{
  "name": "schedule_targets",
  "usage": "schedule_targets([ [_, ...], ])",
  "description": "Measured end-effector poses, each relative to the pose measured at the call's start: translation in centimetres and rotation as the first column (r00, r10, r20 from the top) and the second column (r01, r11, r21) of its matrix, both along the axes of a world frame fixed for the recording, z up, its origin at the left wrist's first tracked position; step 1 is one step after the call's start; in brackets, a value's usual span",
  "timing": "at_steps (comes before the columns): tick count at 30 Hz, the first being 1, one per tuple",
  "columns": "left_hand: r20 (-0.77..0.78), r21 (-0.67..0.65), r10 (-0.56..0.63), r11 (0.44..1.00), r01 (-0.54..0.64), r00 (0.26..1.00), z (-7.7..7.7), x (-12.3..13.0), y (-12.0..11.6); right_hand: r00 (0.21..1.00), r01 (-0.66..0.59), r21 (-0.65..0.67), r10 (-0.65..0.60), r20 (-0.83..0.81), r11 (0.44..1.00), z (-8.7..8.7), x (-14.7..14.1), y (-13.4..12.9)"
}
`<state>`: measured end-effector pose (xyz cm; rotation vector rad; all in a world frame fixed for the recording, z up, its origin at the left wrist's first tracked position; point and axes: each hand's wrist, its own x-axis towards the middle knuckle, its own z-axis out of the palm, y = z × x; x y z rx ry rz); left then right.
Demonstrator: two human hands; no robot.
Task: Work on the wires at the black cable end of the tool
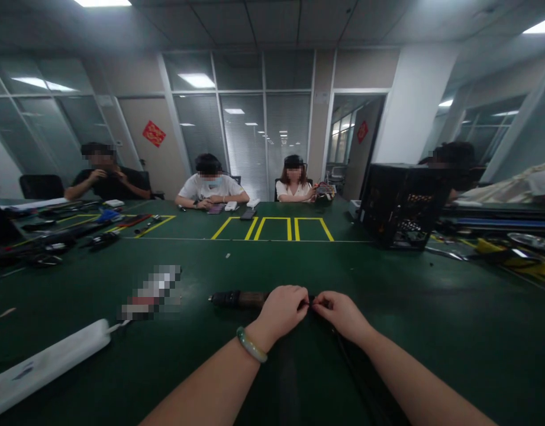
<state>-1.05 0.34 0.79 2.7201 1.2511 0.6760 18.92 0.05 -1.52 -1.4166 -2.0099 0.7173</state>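
An electric screwdriver (243, 300) lies across the green table in front of me, its small metal tip pointing left. It has a ringed black collar and a brownish body. My left hand (283, 307) is closed around its rear end and hides that part. Close against it, my right hand (337, 313) pinches the dark end of a cord (343, 349) with thumb and fingers. From there the cord runs down toward the table's near edge. The exact join between tool and cord is hidden by my fingers.
A white power strip (50, 367) lies at the lower left, with a pixelated object (152, 293) beyond it. Tools and cables (99, 231) cover the far left. A black computer case (400, 204) stands at the right, near yellow parts (521, 251). Several people sit around the table.
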Motion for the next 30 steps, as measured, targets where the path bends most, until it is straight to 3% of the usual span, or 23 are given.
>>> schedule_targets([
  [12,0.030,-0.080,0.063,0.995,-0.060,0.998,-0.02,0.16,-0.21,1.000,0.003,-0.033,-0.004,-0.008,0.999,0.16,-0.08,-0.25],
  [20,0.048,-0.076,0.056,0.996,-0.053,0.997,-0.44,0.23,0.07,1.000,-0.007,-0.017,0.007,-0.015,1.000,0.36,-0.11,-0.17],
  [26,0.105,0.000,0.050,0.999,-0.050,0.993,-0.40,0.24,-0.13,0.999,0.000,-0.048,-0.003,-0.051,0.999,0.26,-0.13,-0.13],
  [30,0.108,-0.052,0.079,0.996,-0.073,0.991,-0.41,0.12,-0.20,0.998,0.006,-0.050,-0.010,-0.068,0.999,0.35,0.01,-0.31],
])
